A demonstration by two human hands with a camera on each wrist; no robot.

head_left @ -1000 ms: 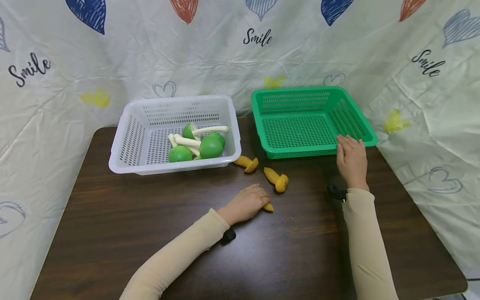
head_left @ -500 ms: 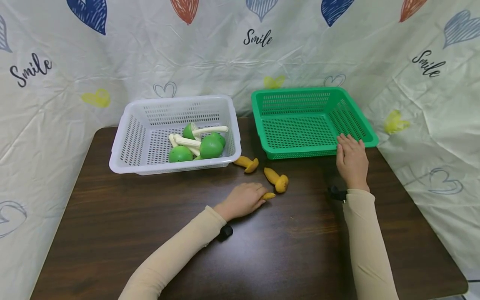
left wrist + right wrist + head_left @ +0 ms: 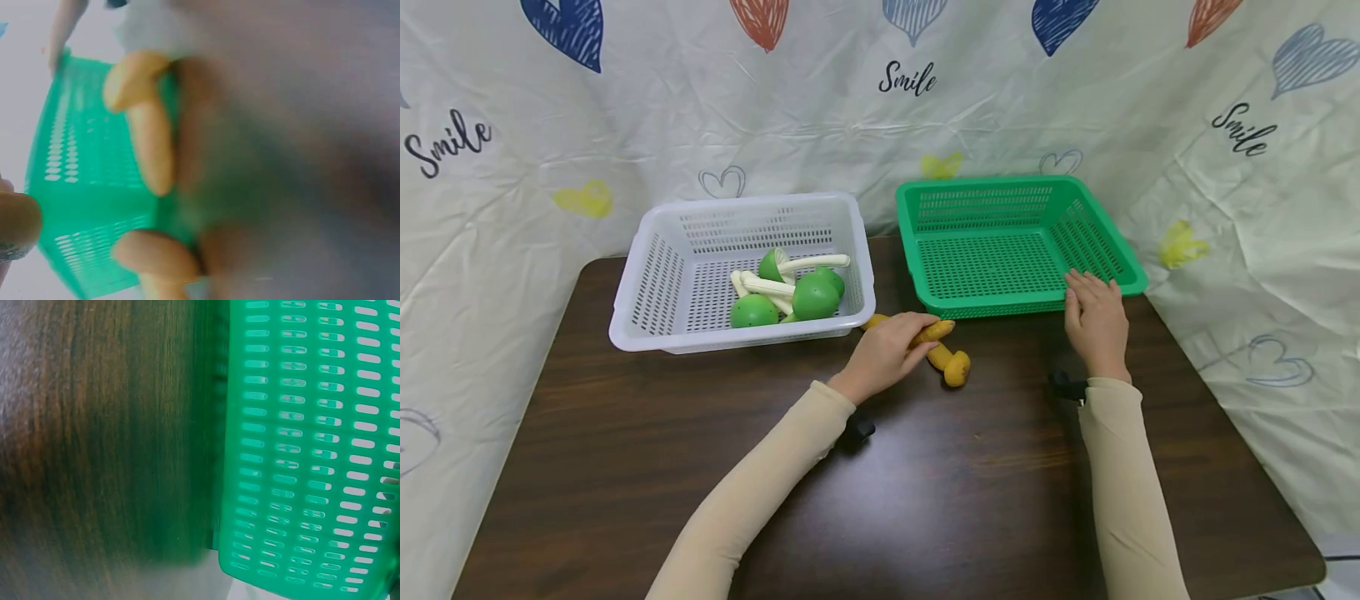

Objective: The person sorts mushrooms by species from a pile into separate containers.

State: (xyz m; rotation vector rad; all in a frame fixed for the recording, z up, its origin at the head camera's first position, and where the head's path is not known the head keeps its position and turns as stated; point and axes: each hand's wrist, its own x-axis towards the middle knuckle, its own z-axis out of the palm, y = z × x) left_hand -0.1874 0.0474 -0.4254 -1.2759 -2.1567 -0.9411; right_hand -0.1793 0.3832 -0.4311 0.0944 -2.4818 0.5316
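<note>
Two sleeved arms reach up from the bottom of the frame across a dark wooden tabletop (image 3: 625, 467). Just left of centre, the left hand (image 3: 887, 354) has its fingers (image 3: 925, 321) curled around a yellow toy mushroom (image 3: 934, 331), lifted off the wood; the left wrist view, blurred, shows the same yellow piece against green plastic. Just below and right of that hand, a second yellow mushroom (image 3: 950, 363) lies on the tabletop, and the tip of a third yellow mushroom (image 3: 872, 321) shows at the hand's upper left edge, close to the white basket. At centre right, the right hand (image 3: 1096, 321) lies flat with straight, relaxed fingers whose tips touch the near right rim of the green basket (image 3: 1131, 275), gripping nothing. That shallow basket sits in the upper right of centre. Beside it, in the upper left of centre, a white basket (image 3: 632, 321) holds several green toy mushrooms (image 3: 808, 296) with pale stems. Behind both hangs a wrinkled white backdrop (image 3: 820, 125) printed with hearts and the word "Smile".
</note>
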